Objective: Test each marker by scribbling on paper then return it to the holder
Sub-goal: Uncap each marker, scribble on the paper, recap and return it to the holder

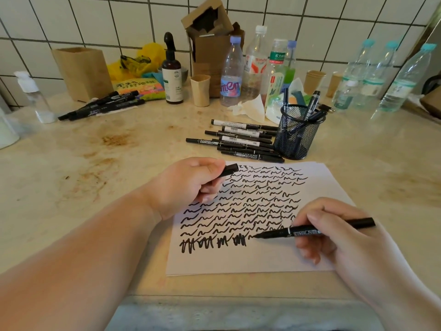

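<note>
The paper (pixel 317 187) near the surface's front edge is nearly full of scribbles, so testing seems well along. Untested markers (pixel 241 142) probably remain beside the mesh holder (pixel 297 137), which holds a few. Right hand (pixel 334 235) pinches a marker (pixel 310 231), tip on paper; left hand (pixel 191 185) pinches its cap (pixel 230 169).

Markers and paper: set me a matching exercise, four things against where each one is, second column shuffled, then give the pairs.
1. marker cap
2. uncapped marker
3. mesh holder
4. loose markers

A. in the right hand, tip on the paper
B. flat on the counter, left of the holder
C. in the left hand
D. beyond the paper's far right corner

Pairs: 1-C, 2-A, 3-D, 4-B
</note>
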